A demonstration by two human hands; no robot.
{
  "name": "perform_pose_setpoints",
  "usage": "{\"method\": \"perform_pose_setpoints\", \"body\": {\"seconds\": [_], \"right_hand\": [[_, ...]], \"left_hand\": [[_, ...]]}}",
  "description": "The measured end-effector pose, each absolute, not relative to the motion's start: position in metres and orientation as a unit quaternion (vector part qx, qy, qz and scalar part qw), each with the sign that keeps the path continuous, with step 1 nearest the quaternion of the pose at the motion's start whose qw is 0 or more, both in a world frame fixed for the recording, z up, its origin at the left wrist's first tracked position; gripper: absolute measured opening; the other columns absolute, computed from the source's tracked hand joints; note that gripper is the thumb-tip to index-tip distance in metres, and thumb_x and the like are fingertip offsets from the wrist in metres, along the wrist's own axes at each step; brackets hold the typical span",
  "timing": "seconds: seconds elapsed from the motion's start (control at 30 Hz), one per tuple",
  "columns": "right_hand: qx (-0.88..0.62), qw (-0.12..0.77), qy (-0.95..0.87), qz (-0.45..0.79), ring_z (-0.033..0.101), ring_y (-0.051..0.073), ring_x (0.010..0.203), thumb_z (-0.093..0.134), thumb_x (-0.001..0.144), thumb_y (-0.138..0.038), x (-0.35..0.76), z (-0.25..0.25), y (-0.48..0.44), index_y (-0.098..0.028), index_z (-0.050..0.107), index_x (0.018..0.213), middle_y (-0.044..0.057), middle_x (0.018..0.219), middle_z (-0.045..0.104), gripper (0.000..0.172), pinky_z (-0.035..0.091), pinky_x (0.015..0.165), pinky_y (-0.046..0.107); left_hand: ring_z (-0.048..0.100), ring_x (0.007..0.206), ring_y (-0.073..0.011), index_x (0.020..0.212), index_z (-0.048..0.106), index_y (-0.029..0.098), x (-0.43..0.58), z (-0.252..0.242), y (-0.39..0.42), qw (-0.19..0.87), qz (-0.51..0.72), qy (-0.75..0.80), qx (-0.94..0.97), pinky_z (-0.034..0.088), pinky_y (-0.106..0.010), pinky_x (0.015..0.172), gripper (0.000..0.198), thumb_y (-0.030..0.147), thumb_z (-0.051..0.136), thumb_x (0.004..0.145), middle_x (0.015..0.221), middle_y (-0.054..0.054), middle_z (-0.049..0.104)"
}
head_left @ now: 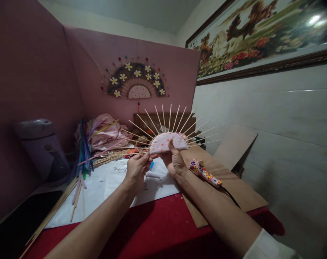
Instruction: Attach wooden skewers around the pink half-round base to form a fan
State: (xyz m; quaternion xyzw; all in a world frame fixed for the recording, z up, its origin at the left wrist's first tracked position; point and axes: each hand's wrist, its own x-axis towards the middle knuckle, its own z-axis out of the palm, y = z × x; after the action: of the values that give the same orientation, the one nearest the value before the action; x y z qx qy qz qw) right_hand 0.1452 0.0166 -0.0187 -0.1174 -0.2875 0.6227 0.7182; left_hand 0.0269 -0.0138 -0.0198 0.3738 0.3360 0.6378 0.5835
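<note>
Both my hands hold up a half-round piece covered in pink dotted cloth [166, 142], with several thin wooden sticks [170, 117] fanning out from its curved edge. My right hand [174, 162] grips its lower right side, thumb pressed on the front. My left hand [136, 169] pinches its lower left corner, where the lowest sticks stick out to the left. The piece is lifted above the white sheet [109, 183] on the red table [158, 226].
A finished fan decoration with flowers [136, 81] hangs on the pink wall. Loose sticks [109, 156], coloured strips [84, 154] and pink cloth [106, 135] lie at the left. A flowered glue gun [205, 173] rests on brown cardboard [233, 187]. A grey appliance [41, 147] stands far left.
</note>
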Motion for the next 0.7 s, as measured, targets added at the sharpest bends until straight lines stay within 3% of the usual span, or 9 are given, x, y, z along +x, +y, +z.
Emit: {"method": "perform_pose_setpoints", "body": {"seconds": [0.17,0.37,0.53,0.7], "right_hand": [[-0.109,0.686,-0.322,0.643,0.059,0.011,0.059,0.062,0.074,-0.037,0.145,-0.019,0.011,-0.014,0.060,0.082,0.002,0.072,0.066,0.024,0.049,0.050,0.021],[-0.112,0.658,-0.343,0.661,0.061,0.013,0.060,0.058,0.076,-0.034,0.144,-0.018,0.007,-0.013,0.060,0.081,0.003,0.071,0.067,0.022,0.050,0.050,0.022],[-0.107,0.628,-0.349,0.687,0.064,0.014,0.063,0.056,0.078,-0.029,0.145,-0.017,0.003,-0.012,0.061,0.081,0.005,0.073,0.069,0.018,0.052,0.053,0.021],[-0.113,0.621,-0.352,0.691,0.066,0.014,0.066,0.054,0.078,-0.025,0.145,-0.018,0.005,-0.012,0.061,0.082,0.006,0.078,0.070,0.015,0.052,0.054,0.020]], "left_hand": [[0.033,0.036,-0.0011,0.057,0.054,0.011,0.019,-0.016,-0.009,0.557,0.653,0.319,0.403,0.021,-0.015,0.035,0.024,0.028,0.072,0.057,0.047,0.003,0.050],[0.028,0.033,-0.0005,0.057,0.051,0.012,0.013,-0.010,-0.008,0.542,0.661,0.321,0.408,0.012,-0.015,0.032,0.023,0.025,0.070,0.058,0.044,0.006,0.042],[0.020,0.033,0.0001,0.055,0.047,0.013,0.009,-0.010,-0.006,0.532,0.668,0.304,0.423,0.010,-0.016,0.033,0.024,0.023,0.068,0.061,0.044,0.009,0.028],[0.018,0.034,-0.0002,0.053,0.044,0.014,0.007,-0.011,-0.005,0.527,0.673,0.306,0.419,0.010,-0.017,0.034,0.026,0.022,0.067,0.062,0.043,0.010,0.024]]}}
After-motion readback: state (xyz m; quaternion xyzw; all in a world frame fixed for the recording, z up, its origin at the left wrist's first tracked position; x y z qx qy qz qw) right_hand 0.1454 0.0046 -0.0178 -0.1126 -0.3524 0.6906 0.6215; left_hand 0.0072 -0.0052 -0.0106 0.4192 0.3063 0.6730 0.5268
